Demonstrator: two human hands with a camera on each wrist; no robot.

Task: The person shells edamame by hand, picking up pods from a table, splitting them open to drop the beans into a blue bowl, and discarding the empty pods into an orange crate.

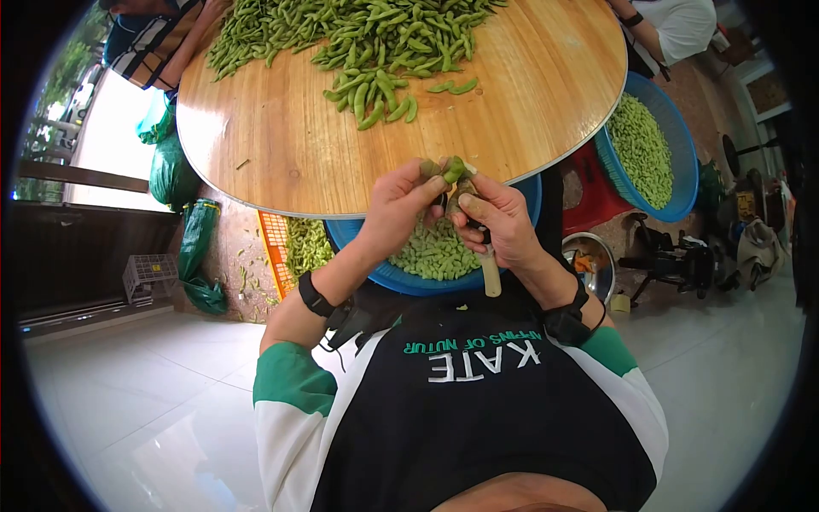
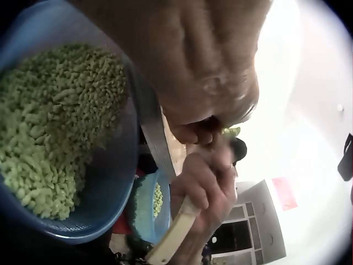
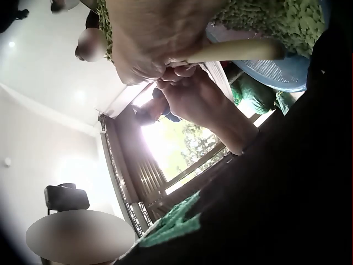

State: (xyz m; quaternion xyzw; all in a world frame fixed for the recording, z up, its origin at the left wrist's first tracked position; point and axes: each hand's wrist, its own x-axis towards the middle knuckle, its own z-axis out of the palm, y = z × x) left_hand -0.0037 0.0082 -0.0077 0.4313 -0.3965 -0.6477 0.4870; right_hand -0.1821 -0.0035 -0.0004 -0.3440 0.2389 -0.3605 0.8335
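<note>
Over the near edge of the round wooden table point(image 1: 281, 128), my two hands meet. My left hand point(image 1: 394, 209) pinches a green soybean pod point(image 1: 455, 169) between thumb and fingers. In my right hand point(image 1: 505, 224) is a knife point(image 1: 491, 275) with a cream handle, which points back toward my body; its blade is hidden among the fingers. The right thumb and fingertips are right at the pod. Below both hands stands a blue basket point(image 2: 83, 234), holding a heap of shelled green beans point(image 2: 60, 121).
A large pile of pods point(image 1: 367, 34) covers the table's far side. Another blue basket point(image 1: 682, 162) of beans stands at right, near a metal bowl point(image 1: 607, 271). An orange crate point(image 1: 273, 247) and green sacks point(image 1: 173, 171) are at left. Other people sit across the table.
</note>
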